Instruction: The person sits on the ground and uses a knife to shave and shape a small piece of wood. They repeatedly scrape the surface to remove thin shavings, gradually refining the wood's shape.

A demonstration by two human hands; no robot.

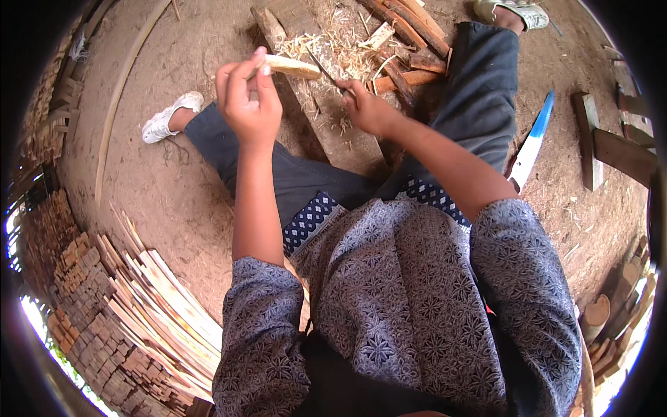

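My left hand [249, 94] grips one end of a short, pale piece of wood [295, 67], its far end pointing right. In my right hand [367, 108] is a knife; its thin dark blade [322, 66] slants up and left, close to the wood's free end. Whether blade and wood touch I cannot tell. Below both hands a wooden plank [323, 125] runs between my legs, littered with pale shavings [344, 52]. The knife's handle is hidden in my fist.
Reddish wood pieces [410, 76] lie beside the shavings. A saw [531, 146] with a blue-tipped blade rests right of my leg. Long pale strips [167, 299] and stacked wood blocks [104, 326] fill the lower left. Wooden beams [590, 142] stand right, logs [597, 316] lower right.
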